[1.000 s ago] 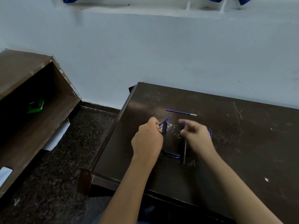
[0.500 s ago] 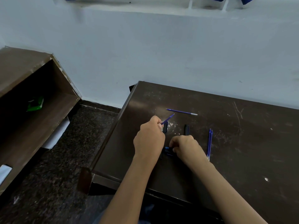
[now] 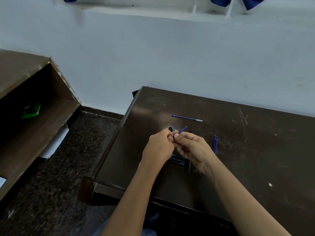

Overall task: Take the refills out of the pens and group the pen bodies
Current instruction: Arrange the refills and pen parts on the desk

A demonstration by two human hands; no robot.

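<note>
Head view: the right hand [image 3: 194, 147], half a second earlier down on the pen bodies [image 3: 178, 160] toward the table's [image 3: 255, 167] near edge, had lifted to meet the left hand [image 3: 158, 147]. Both now pinched one blue refill [image 3: 182, 129], its tip aimed at the far edge. Judged: extraction under way, with a loose refill [image 3: 186, 118] already lying nearer the far edge and a pair of refills [image 3: 215, 144] to the right; whether the left fist enclosed a body could not be told.

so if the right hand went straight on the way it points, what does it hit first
The left hand: the right hand points up-left at its fingertips, both seemingly pinching the blue refill, though depth is unclear.
</note>
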